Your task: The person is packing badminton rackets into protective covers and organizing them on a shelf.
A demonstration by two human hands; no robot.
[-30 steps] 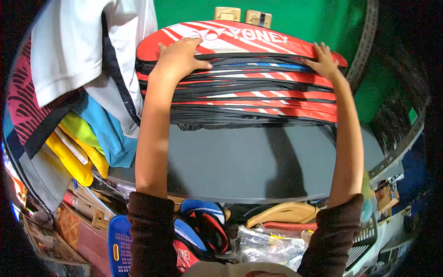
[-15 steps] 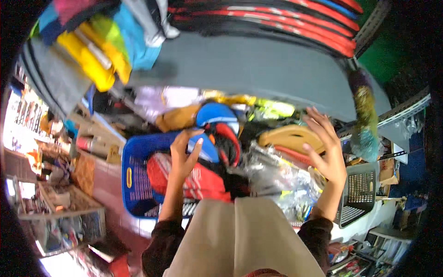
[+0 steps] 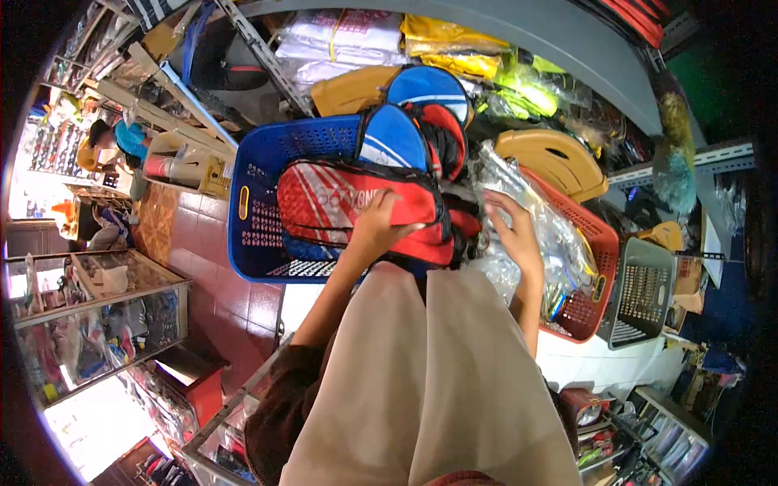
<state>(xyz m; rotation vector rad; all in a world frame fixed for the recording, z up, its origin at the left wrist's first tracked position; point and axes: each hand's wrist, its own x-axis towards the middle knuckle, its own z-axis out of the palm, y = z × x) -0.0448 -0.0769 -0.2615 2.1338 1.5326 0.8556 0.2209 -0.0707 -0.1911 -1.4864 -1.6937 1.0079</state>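
My left hand [image 3: 374, 223] lies on a red racket bag [image 3: 356, 212] with white and black trim, fingers curled over its upper edge. The bag rests on top of a blue plastic basket [image 3: 259, 219]. My right hand [image 3: 512, 231] reaches into clear plastic packets [image 3: 535, 219] heaped in a red plastic basket [image 3: 598, 267], fingers spread among them. Blue and red bags [image 3: 413, 130] stand just behind the red bag.
A grey basket [image 3: 644, 296] stands to the right of the red one. Yellow curved cases [image 3: 559, 158] and bagged goods fill the space under a grey shelf [image 3: 567, 49]. Glass display cabinets [image 3: 97, 316] stand at the left across a red tiled floor.
My view has tilted down from the shelf of stacked racket bags. Both hands dropped from those bags to the baskets below; the left came to rest on the red bag, the right entered the packets.
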